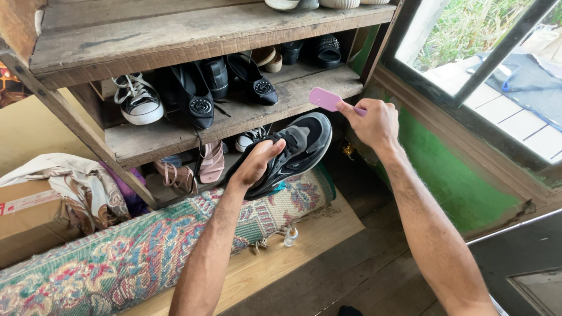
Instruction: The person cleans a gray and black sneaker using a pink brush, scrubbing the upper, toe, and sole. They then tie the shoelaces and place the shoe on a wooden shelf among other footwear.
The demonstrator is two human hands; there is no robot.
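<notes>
Your left hand [257, 161] is wrapped around a black sneaker [293, 149], thumb on top of the upper, fingers hidden underneath; grip is closed on it. The sneaker sits tilted in the air, toe pointing far right, just in front of the wooden shoe rack [193, 35] and above the rolled patterned rug [117, 257]. Your right hand [374, 123] is clamped on the handle of a pink brush [328, 98], head pointing left, hovering just above the sneaker's toe; contact with the shoe can't be confirmed. On the middle shelf behind: a black-and-white canvas sneaker [137, 99] at left, black flats [199, 96] beside it. Pink sandals [211, 161] on the lower shelf, just left of your left hand. Small glass bottle [290, 236] stands on the floor boards near the rug's fringe. Cardboard box [23, 219] with cloth draped over it at far left.
</notes>
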